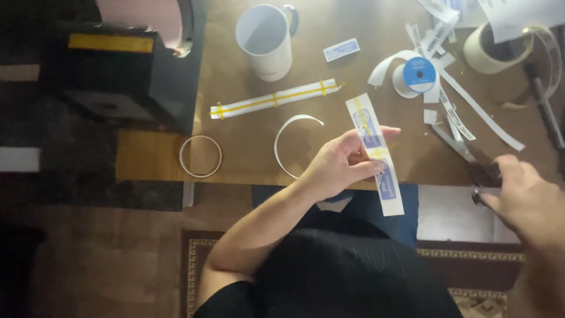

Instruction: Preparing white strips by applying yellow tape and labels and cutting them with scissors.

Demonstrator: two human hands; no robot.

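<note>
Holding a printed paper strip [375, 154] in left hand [341, 166], right hand [525, 199] gripping scissors [471, 159]

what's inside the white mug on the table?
The white ceramic mug with a blue handle stands upright, and its pale inner wall shows with nothing visible inside. The very bottom is dim, so a thin layer of liquid cannot be ruled out.
</note>
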